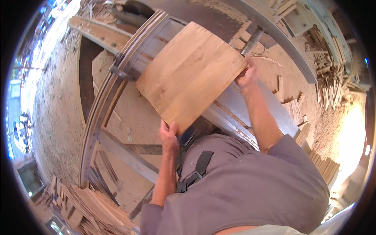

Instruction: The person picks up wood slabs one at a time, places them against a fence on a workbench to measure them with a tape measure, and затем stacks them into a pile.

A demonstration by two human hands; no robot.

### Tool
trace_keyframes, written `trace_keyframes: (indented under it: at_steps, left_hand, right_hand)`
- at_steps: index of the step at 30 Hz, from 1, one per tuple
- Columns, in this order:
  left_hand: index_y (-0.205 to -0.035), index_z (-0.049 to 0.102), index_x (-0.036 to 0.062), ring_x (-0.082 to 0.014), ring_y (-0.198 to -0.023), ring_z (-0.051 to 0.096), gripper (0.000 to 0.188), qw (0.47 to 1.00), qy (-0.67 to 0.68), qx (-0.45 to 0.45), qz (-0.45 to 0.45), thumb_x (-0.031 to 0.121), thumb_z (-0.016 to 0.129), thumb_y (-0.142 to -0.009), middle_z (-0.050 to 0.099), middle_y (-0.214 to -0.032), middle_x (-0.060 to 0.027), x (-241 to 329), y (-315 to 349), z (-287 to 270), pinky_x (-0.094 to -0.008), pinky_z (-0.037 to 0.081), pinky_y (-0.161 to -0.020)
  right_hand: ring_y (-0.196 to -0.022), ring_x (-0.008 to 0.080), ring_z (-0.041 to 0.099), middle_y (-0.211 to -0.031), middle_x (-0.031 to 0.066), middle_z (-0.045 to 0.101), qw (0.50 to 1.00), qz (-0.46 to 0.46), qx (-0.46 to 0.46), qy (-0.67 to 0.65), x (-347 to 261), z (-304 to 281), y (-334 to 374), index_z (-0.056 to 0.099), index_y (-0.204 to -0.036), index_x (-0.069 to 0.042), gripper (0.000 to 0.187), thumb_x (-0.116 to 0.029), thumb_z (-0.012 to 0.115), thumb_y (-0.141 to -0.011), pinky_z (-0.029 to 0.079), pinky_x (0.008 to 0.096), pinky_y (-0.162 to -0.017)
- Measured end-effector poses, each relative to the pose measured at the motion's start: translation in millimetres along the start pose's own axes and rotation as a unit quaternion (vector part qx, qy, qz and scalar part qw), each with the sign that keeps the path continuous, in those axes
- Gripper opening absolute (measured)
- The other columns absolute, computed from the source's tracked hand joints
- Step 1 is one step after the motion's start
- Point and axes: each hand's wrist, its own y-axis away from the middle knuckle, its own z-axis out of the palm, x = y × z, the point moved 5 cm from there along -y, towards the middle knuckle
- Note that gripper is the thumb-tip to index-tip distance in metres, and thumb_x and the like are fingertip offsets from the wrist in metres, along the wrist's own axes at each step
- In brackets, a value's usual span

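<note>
A flat, pale wooden panel (192, 74), roughly rectangular, is held in front of me over a metal machine table (270, 102). My left hand (169, 135) grips its near left corner, the thumb on top and the other fingers underneath. At the right corner, my right hand (248, 74) holds the edge with the thumb up, its fingers partly hidden below the panel. The panel covers much of the table beneath it; whether it touches the metal I cannot tell.
A long metal rail (96, 113) curves along the left, carrying a clamp-like fitting (119, 72). A metal fence (274, 37) lies across the far right, with a round bar (252, 41) beside it. Wood strips (90, 203) are heaped at lower left, and scrap offcuts (329, 84) at right.
</note>
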Motion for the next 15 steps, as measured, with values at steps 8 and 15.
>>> trace_keyframes:
  at_steps: [8, 15]
  left_hand:
    - [-0.132, 0.053, -0.0024, -0.014, -0.092, 0.066, 0.033, 0.999, -0.003, -0.044, 0.003, 0.009, 0.057, -0.101, 0.068, -0.113, -0.0069, -20.8, 15.6, 66.5, -0.0255, 0.054, -0.075]
    - [-0.124, 0.059, -0.0007, -0.0246, -0.088, 0.066, 0.032, 0.876, -0.454, -0.098, 0.132, 0.013, 0.064, -0.095, 0.068, -0.104, -0.0137, 41.1, 2.2, 101.1, -0.0372, 0.053, -0.073]
  right_hand:
    - [-0.098, 0.0228, 0.07, -0.108, 0.0149, 0.073, 0.965, -0.125, -0.129, 0.192, -92.3, 117.1, 94.1, 0.069, -0.117, 0.004, 0.028, -0.011, 0.069, -0.093, 0.054, 0.0346, -0.095]
    - [-0.095, 0.0125, 0.069, -0.107, 0.0124, 0.076, 0.855, -0.31, -0.329, 0.254, -137.4, 202.0, 148.8, 0.066, -0.124, 0.003, 0.033, 0.001, 0.07, -0.091, 0.054, 0.0263, -0.086]
